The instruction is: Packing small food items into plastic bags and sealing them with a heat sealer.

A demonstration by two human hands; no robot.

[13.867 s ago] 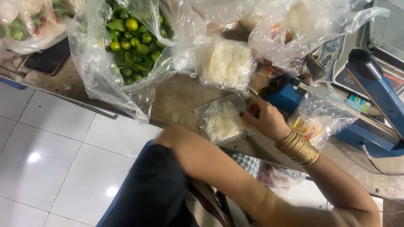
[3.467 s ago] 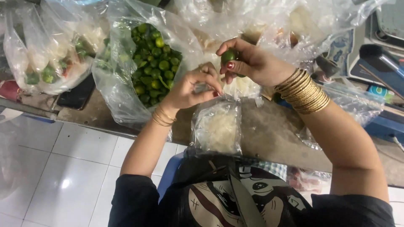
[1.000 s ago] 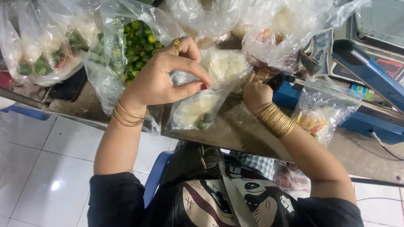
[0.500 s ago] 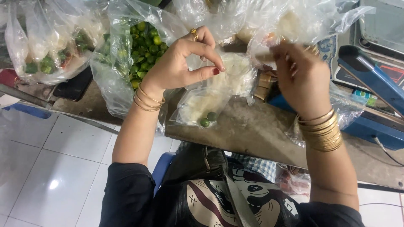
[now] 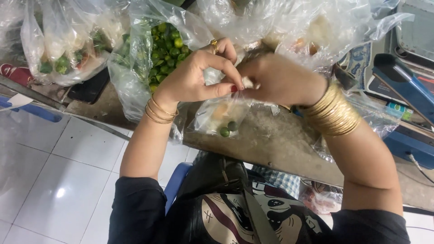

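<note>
Small clear bag (image 5: 223, 118) with white filling and two green limes at its bottom hangs above the near edge of the table (image 5: 280, 144), held up by its mouth. Left hand (image 5: 199, 77) has its grip pinching the bag's top between thumb and forefinger; right hand (image 5: 280, 81) meets it there, its grip closed on the same gathered plastic. Behind the left hand sits a large bag of limes (image 5: 165, 49).

Below the pinched small bag (image 5: 222, 118) bare counter (image 5: 275, 144) lies free; large lime bag (image 5: 153, 49) crowds left, blue sealer (image 5: 402, 86) right.
</note>
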